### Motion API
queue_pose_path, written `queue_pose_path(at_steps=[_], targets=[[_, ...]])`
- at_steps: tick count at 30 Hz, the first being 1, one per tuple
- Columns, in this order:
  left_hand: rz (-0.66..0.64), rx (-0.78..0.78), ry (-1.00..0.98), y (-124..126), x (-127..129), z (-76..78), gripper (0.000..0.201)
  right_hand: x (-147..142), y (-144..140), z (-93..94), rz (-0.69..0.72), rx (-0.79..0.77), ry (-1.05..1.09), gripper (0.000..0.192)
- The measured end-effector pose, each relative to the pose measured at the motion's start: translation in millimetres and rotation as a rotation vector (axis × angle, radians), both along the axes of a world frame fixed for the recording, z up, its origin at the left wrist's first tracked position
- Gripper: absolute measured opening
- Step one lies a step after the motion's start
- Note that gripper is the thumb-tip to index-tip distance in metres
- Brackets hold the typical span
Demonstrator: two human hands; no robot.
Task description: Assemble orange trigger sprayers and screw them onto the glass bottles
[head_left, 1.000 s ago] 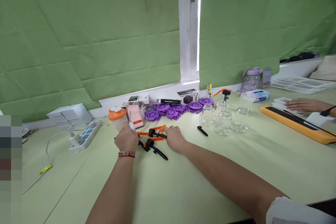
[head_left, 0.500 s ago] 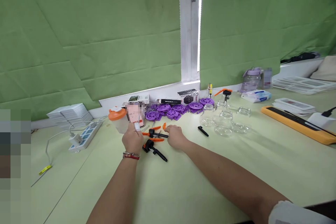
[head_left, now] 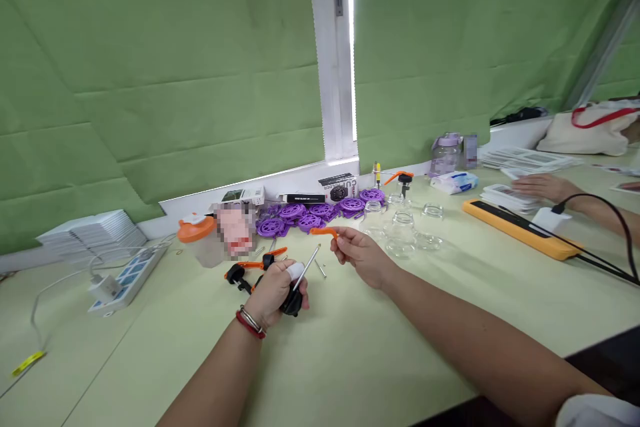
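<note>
My left hand (head_left: pixel 280 293) is closed around a black plastic part with a bare metal rod (head_left: pixel 307 267) sticking up from it. A white cover sits on its thumb. Just right of it, my right hand (head_left: pixel 363 253) pinches a curved orange plastic lever (head_left: pixel 325 232) between thumb and fingers, raised above the table and apart from the rod. Behind my left hand lie more black-and-orange crank parts (head_left: pixel 267 260), partly hidden by it. Small metal pins (head_left: pixel 321 269) rest on the table between my hands.
Purple wheel-shaped parts (head_left: pixel 310 223) line the back, near several clear glass jars (head_left: pixel 401 233). An orange-lidded cup (head_left: pixel 196 233) and a power strip (head_left: pixel 131 280) stand left. At right are an orange-and-black bar (head_left: pixel 520 229), stacked white cards (head_left: pixel 507 199) and another person's hand (head_left: pixel 540 187).
My left hand has come nearer and picked up a black part with a rod. My right hand has lifted the orange lever off the table. The view has turned right, showing another person's hand.
</note>
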State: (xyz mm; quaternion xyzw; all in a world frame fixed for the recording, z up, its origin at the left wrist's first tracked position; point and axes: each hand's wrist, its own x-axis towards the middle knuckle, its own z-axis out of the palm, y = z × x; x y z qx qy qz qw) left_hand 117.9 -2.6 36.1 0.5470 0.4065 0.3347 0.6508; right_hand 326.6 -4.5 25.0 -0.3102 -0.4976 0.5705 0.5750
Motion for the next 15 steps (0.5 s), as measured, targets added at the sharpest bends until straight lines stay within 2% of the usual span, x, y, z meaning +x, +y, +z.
queue_pose_path(at_steps=[4, 9, 13, 15], targets=[[-0.077, -0.046, 0.0, -6, 11, -5.4, 0.021, 6, -8, -11.1, 0.137, 0.005, -0.079, 0.037], [-0.142, -0.111, -0.004, -7, 15, -8.9, 0.022, 8, -9, -12.6, 0.184, 0.034, -0.125, 0.038], [-0.2, -0.178, -0.124, -5, 13, -6.2, 0.021, 17, -4, -12.1, 0.256, 0.046, -0.162, 0.033], [-0.201, -0.19, -0.22, -4, 11, -1.5, 0.028, 21, -1, -14.1, 0.268, 0.037, -0.152, 0.032]])
